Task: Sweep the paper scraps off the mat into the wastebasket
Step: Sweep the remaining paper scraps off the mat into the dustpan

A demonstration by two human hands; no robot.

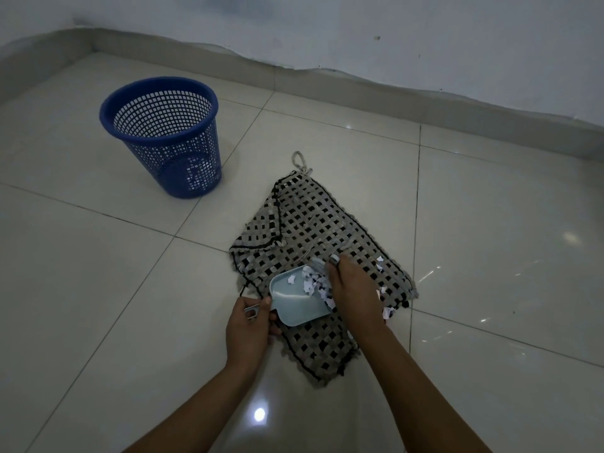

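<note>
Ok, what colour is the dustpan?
Pale blue; the dustpan shows best in the head view.

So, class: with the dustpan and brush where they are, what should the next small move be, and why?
Probably one more short stroke: the right hand, holding a small brush, should draw the scraps near the mat's right edge toward the light blue dustpan that the left hand steadies by its handle. Some scraps already lie at the pan's mouth, others lie loose on the mat, so emptying into the wastebasket seems premature.

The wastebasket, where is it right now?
In the head view, the blue wastebasket stands upright on the tiled floor at upper left, apart from the mat, nearer the wall.
</note>
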